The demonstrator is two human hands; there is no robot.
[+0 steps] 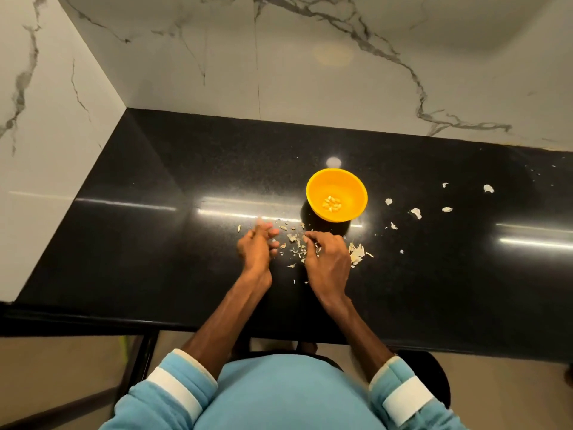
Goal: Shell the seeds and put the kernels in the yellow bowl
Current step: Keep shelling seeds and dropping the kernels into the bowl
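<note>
Leaning over the black table, I hold my left hand with fingers loosely spread, blurred, nothing visible in it. My right hand curls its fingertips down into the shell fragments between the hands; whether it pinches a seed I cannot tell. Just beyond stands the yellow bowl, with a small cluster of kernels on its floor. Larger husk pieces lie scattered to its right.
</note>
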